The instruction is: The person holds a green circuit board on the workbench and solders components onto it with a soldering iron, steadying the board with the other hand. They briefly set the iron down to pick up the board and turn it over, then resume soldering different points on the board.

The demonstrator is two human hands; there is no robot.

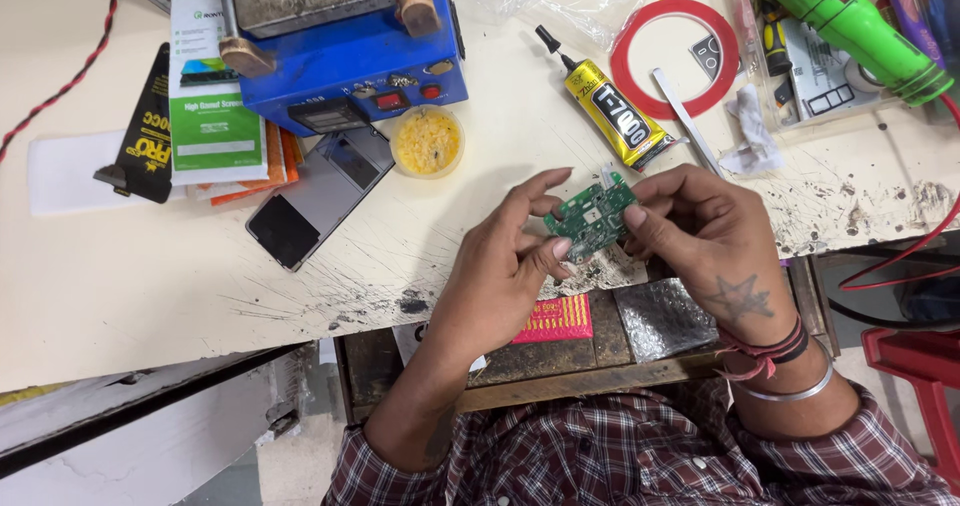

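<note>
Left hand [500, 266] and right hand [700, 231] pinch the green circuit board [590, 216] between them.

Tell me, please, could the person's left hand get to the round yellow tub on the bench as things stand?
Probably yes, once freed. The left hand now pinches the green circuit board together with the right hand. The yellow tub sits just beyond it on the bench, with nothing standing between them.

The green rotary tool [860, 28] at two o'clock and the blue heating station [350, 56] at twelve are cut off by the top edge.
</note>
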